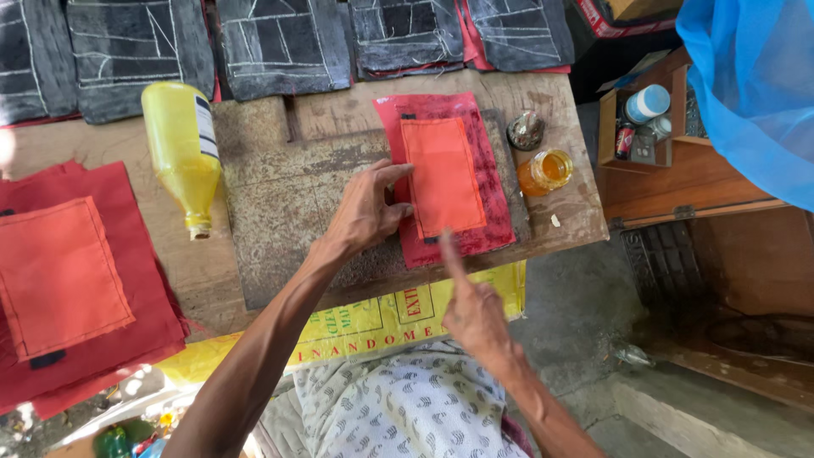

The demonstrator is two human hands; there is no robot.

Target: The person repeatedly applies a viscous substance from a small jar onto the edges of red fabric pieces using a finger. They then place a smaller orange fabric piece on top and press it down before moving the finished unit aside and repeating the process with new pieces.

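A red cloth piece (487, 182) with an orange rectangular patch (443, 174) lies on a worn grey board (288, 203) on the wooden table. My left hand (366, 210) rests flat on the board, its fingertips pressing the left edge of the orange patch. Near the lower edge of the red piece, my right hand (471, 305) hovers with its index finger pointing up toward the cloth and the other fingers curled. Neither hand holds anything.
A yellow plastic bottle (182, 148) lies on its side left of the board. A stack of red pieces with orange patches (68, 280) sits at the far left. An open jar of amber liquid (545, 172) and its lid (526, 130) stand right. Black chalk-marked pieces (280, 42) line the back.
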